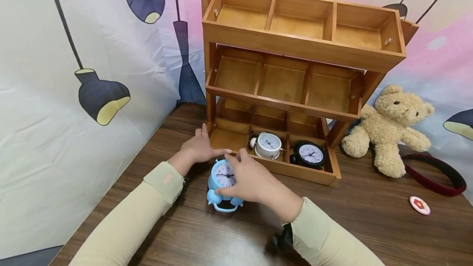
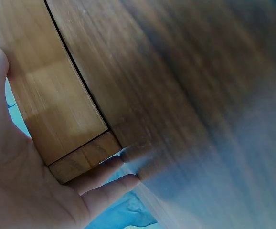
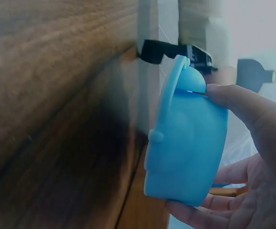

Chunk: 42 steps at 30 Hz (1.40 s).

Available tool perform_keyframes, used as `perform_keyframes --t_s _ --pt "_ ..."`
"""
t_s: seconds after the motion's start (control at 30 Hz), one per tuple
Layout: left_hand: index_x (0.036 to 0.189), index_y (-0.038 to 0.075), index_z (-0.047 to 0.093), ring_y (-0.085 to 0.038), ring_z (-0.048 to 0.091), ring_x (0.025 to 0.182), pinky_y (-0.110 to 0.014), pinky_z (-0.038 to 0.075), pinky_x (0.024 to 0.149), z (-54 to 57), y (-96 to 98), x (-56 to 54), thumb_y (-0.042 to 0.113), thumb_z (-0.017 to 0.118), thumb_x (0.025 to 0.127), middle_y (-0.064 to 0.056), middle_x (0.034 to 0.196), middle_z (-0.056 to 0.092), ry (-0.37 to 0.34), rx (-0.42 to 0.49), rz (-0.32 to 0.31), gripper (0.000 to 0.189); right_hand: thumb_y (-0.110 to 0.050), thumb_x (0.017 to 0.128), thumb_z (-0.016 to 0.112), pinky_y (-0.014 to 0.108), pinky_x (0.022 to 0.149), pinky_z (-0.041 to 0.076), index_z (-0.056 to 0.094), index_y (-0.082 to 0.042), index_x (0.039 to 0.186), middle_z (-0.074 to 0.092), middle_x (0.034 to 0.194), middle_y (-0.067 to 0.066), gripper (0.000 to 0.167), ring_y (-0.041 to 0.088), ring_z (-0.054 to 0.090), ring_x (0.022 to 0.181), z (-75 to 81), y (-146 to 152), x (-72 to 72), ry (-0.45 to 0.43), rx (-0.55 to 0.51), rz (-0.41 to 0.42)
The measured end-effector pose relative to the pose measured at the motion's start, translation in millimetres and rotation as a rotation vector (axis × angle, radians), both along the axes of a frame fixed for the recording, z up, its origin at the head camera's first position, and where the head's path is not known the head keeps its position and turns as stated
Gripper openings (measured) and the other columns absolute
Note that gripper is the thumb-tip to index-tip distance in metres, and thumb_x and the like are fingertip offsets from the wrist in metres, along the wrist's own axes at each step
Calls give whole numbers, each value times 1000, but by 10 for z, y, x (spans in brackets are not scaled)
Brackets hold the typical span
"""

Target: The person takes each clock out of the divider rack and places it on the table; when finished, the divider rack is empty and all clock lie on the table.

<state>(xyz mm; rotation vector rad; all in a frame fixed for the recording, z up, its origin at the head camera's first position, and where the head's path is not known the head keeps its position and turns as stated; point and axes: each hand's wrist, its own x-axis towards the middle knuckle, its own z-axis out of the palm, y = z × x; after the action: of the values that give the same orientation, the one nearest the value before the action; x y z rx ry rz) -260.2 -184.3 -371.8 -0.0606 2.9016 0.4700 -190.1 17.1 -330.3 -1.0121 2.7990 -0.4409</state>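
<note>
A light-blue twin-bell alarm clock (image 1: 220,182) is in my right hand (image 1: 255,180), gripped between thumb and fingertips. Its dial faces up, with the bells and handle toward me. In the right wrist view the blue back of the clock (image 3: 185,143) shows close above the tabletop, thumb by a bell. My left hand (image 1: 196,147) rests at the front left corner of the wooden rack (image 1: 295,169), thumb stretched along its front. In the left wrist view the left hand's fingers (image 2: 107,193) lie nearly straight past the corner. A white alarm clock (image 1: 267,146) and a black alarm clock (image 1: 310,155) lie in the bottom tier.
The rack's bottom left compartment (image 1: 227,138) is beside the white clock's. Upper tier (image 1: 301,58) and middle tier (image 1: 281,99) have three compartments each. Right of the rack are a teddy bear (image 1: 393,128), a dark red headband (image 1: 436,180) and a round flower badge (image 1: 419,205).
</note>
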Motion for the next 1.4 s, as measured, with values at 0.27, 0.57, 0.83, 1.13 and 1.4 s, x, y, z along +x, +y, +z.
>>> perform_keyframes --t_s 0.27,0.57,0.83,1.13,1.4 --pt "154 -8 -8 -49 43 132 -56 44 100 0 12 7 80 53 82 -34 159 7 0 -9 3 130 -63 77 75 28 69 49 45 -8 149 47 119 11 95 15 53 87 -122 -104 41 -17 36 5" --pt "154 -8 -8 -48 41 134 -56 44 99 12 27 28 80 53 82 -33 160 7 -1 -2 5 128 -62 77 76 28 67 48 46 -7 149 47 113 9 96 14 51 85 -220 -185 21 -26 53 -12" --pt "154 -8 -7 -48 41 134 -55 44 100 1 23 7 81 52 81 -32 160 7 -2 -3 3 130 -63 76 76 30 73 50 47 -6 148 48 116 12 96 16 53 89 -279 -230 14 10 81 3" --pt "154 -9 -7 -49 38 136 -56 44 100 22 21 22 79 53 83 -34 159 8 6 3 -2 127 -64 75 77 34 75 53 46 -7 148 46 123 14 98 21 56 99 -295 -272 71 46 114 -23" --pt "154 -8 -8 -49 38 136 -56 43 100 15 14 27 79 53 83 -33 160 6 -1 9 0 128 -76 76 67 44 79 55 41 -21 153 44 140 14 98 28 55 117 -263 -250 94 73 168 -24"
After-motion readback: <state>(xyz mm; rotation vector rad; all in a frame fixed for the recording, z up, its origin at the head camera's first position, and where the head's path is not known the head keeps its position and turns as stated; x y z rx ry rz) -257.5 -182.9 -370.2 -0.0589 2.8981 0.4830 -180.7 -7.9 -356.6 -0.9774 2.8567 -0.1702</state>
